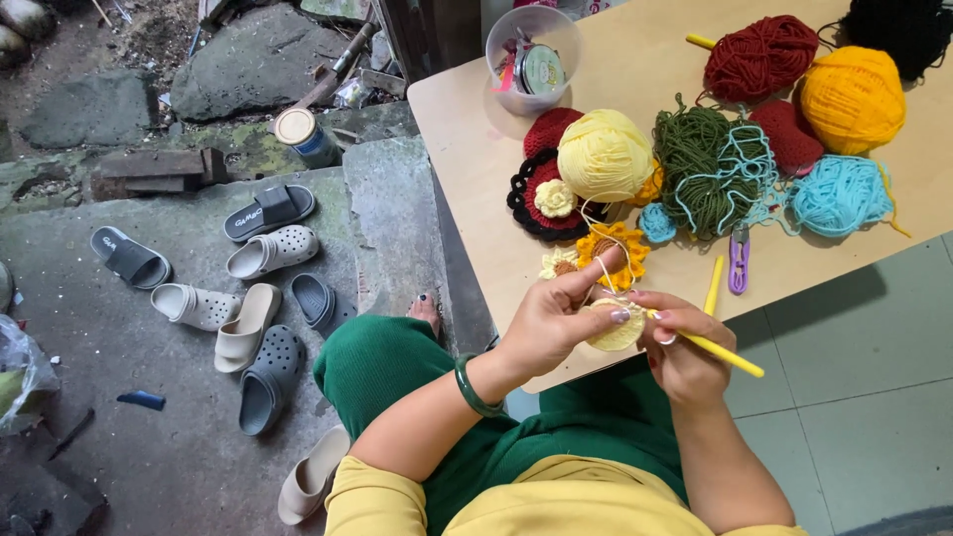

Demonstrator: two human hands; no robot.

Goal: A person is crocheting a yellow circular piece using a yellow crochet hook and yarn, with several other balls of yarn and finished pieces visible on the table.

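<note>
Low in the middle of the frame, the left hand (556, 323) pinches a pale yellow crochet piece (617, 333) against the right hand (685, 352), which grips a yellow hook (723, 353).

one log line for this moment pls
left hand pinches pale yellow crochet piece | right hand holds yellow hook | yarn from pale ball

Two yellow crochet hooks (723, 349), one purple yarn snips (738, 266), one clear plastic cup (531, 55).
</note>
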